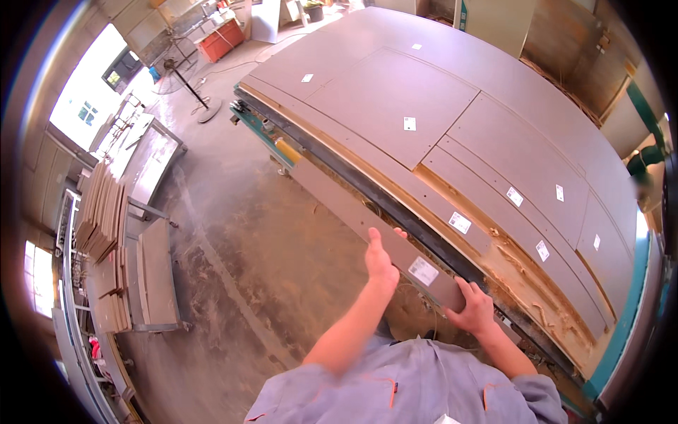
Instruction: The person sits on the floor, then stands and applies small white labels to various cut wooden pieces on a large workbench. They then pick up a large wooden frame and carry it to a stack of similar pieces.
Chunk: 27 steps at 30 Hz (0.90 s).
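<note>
A long, narrow grey-brown board (337, 201) with a white label (424, 271) is held slantwise in front of me, beside the machine table's near edge. My left hand (382, 265) grips it near its middle, thumb up along the near edge, with fingertips showing past the far edge. Around the board's near right end my right hand (474, 309) is closed, fingers over the top. Beyond the board lies a large cut panel sheet (395, 92) in the same colour, divided into several labelled pieces. A strip of that sheet is gone, baring a tan backing board (519, 279) with shavings.
Stacked boards (102, 212) stand on a rack cart at the left, near a metal worktable (152, 159). A standing fan (187, 85) and a red bin (221, 41) are farther back. A yellow cylinder (287, 150) sits along the table's edge. The concrete floor (233, 233) is dusty.
</note>
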Tool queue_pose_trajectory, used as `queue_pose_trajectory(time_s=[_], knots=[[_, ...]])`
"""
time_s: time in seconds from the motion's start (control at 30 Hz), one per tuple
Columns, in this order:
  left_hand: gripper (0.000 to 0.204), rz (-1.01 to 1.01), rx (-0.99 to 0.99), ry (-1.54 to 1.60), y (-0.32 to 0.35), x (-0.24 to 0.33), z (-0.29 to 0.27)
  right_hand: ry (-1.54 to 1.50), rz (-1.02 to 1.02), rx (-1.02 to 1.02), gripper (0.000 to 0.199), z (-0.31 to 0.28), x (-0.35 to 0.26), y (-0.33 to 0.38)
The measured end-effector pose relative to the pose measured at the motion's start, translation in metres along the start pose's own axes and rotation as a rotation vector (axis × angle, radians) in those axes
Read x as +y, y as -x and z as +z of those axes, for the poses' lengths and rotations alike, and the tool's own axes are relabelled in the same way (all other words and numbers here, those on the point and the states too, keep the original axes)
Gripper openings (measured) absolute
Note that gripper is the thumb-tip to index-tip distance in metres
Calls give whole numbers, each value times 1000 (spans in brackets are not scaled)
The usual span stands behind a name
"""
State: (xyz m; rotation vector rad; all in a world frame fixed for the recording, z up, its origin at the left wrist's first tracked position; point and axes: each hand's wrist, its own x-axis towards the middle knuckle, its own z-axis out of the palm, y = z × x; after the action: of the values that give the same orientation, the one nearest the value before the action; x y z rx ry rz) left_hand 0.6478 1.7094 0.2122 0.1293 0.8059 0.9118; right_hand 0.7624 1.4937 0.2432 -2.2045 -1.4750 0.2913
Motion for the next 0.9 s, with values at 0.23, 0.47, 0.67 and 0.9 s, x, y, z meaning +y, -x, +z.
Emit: queue_pose_trajectory(time_s=[0.23,0.47,0.67,0.9], knots=[[30,-462,-351,-558,-35,13,-1,-22,50,109,62,18,3,-128],[34,-470,-112,-869,-34,58,-105,180,3,81,69,31,25,-202],[28,-323,115,-905,-19,88,-157,153,221,-106,64,43,41,-210],[29,-302,1,-944,-2,59,-124,119,120,-171,60,6,32,-209]])
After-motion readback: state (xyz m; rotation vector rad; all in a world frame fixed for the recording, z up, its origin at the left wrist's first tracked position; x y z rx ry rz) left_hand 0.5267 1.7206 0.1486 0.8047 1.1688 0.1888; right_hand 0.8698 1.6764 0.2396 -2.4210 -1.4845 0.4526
